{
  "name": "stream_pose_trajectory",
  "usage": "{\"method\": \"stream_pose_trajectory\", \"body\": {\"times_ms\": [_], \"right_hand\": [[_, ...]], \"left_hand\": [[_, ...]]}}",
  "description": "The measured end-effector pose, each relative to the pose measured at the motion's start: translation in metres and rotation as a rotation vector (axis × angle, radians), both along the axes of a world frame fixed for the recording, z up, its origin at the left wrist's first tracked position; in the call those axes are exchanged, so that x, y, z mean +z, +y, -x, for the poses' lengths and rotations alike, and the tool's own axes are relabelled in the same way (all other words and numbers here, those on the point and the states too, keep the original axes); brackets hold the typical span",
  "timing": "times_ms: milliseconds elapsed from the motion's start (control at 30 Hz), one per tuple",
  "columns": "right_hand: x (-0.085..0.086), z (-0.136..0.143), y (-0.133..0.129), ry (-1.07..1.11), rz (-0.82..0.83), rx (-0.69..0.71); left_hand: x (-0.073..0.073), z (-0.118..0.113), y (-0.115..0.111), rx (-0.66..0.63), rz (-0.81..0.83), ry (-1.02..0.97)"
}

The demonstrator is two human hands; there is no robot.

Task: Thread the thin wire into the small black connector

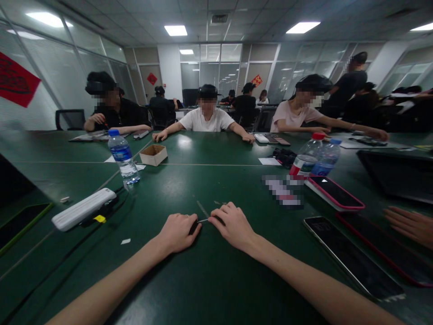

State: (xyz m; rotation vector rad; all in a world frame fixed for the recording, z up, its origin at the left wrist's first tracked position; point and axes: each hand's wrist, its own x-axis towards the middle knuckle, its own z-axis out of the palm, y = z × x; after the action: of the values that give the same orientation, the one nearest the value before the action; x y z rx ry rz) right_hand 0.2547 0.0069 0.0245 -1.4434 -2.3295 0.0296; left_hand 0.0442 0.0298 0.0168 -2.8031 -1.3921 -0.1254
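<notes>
A: Quick, hands first, what've we got?
B: We see the R hand [235, 227] pinching one end of a thin pale strip [203, 220], thumb + fingertips. L hand [178, 233] is curled at the other end; we can't tell if it's gripping.
A: Strip loc?
B: Btwn the hands, over the green table [189, 284], approx ctr. We've also got a clear sliver [202, 209] just beyond.
A: Left side?
B: White device [84, 209], blue-capped bottle [122, 155] behind it, open carton [154, 155] near the bottle. White scrap [126, 241] by the L forearm.
A: Right side?
B: Pink-cased phone [335, 192], black phone [353, 258] nearer us, someone else's hand [411, 225] at the edge. Person in white tee [207, 116] sits opposite, arms spread.
</notes>
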Motion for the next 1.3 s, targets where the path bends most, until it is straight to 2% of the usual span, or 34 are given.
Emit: {"method": "stream_pose_trajectory", "body": {"times_ms": [600,1300], "right_hand": [[0.0029,0.0005,-0.0014,0.022,0.042,0.015],[0.0058,-0.0018,0.0001,0.023,-0.014,0.036]], "left_hand": [[-0.0023,0.0006,0.0007,-0.005,-0.019,0.008],[0.0020,0.0005,-0.0020,-0.014,-0.001,0.013]]}}
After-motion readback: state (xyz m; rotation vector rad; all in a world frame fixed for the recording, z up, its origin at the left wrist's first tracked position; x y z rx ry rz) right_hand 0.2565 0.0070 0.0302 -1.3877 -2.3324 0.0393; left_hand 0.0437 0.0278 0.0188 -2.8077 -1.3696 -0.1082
